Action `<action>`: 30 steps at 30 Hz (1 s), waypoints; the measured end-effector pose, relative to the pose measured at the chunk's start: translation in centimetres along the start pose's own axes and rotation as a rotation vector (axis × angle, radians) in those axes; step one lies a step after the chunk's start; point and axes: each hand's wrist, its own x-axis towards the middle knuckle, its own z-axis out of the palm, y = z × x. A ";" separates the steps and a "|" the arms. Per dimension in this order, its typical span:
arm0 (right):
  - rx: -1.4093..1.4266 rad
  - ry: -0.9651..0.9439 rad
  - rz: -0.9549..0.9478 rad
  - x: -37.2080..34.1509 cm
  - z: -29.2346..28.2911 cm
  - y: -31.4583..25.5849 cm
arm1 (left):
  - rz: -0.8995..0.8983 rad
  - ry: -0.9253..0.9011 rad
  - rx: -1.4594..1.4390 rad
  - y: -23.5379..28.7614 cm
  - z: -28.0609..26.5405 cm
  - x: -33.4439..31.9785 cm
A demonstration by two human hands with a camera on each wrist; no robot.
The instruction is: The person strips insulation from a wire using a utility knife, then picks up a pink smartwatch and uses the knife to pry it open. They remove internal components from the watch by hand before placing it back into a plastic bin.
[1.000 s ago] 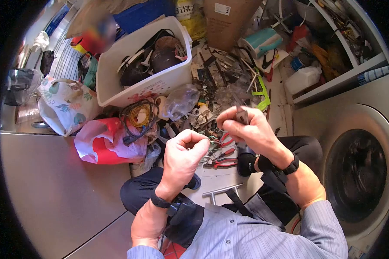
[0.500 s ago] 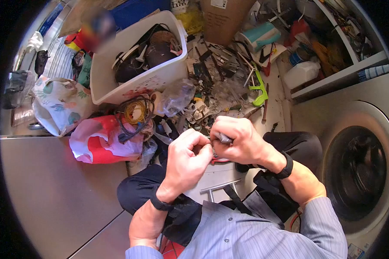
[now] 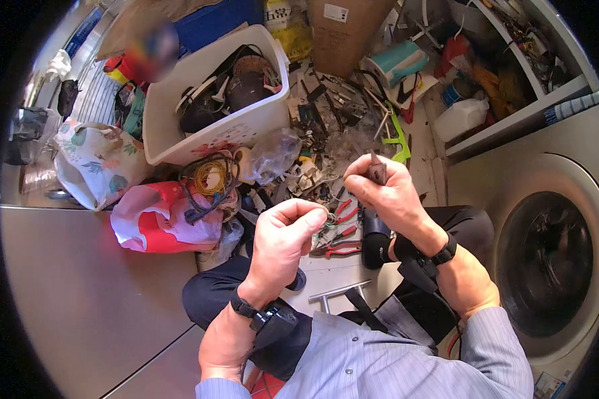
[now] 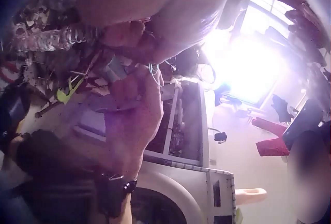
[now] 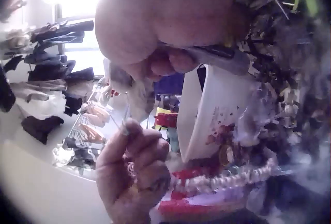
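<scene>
Thin green wire (image 3: 329, 218) shows at the tips of the thumb and forefinger of my left hand (image 3: 277, 243), which pinches it. My right hand (image 3: 387, 193) grips a small grey metal tool (image 3: 377, 171) with a pointed end, its fingers curled round it; most of the tool is hidden, and I cannot tell its kind. A gap separates the two hands, the right one farther out and to the right. In the right wrist view, fine strands (image 5: 125, 114) stand up from the left fingertips. Below the hands, red-handled pliers (image 3: 343, 252) lie on the floor.
Scrap pieces (image 3: 313, 169) cover the floor ahead. A white bin (image 3: 226, 136) stands at the back left, with a red and white bag (image 3: 163, 219) before it. At right is a washing machine (image 3: 489, 266); a metal T-shaped bar (image 3: 339, 290) lies between the legs.
The hands were apart, came together at the green wire half a second ago, and are apart again. My right hand has moved up and right with the metal tool; the left stayed nearly still.
</scene>
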 end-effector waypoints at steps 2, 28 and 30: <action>0.031 -0.060 0.003 0.3 0.1 0.3 | -0.005 0.018 -0.021 -0.4 -0.5 0.2; -0.381 -0.010 -0.299 -1.2 2.9 -0.4 | 0.211 0.063 0.233 -1.2 0.5 0.8; -0.406 -0.023 -0.324 -1.2 2.8 -0.7 | 0.230 0.073 0.299 -0.9 0.5 0.6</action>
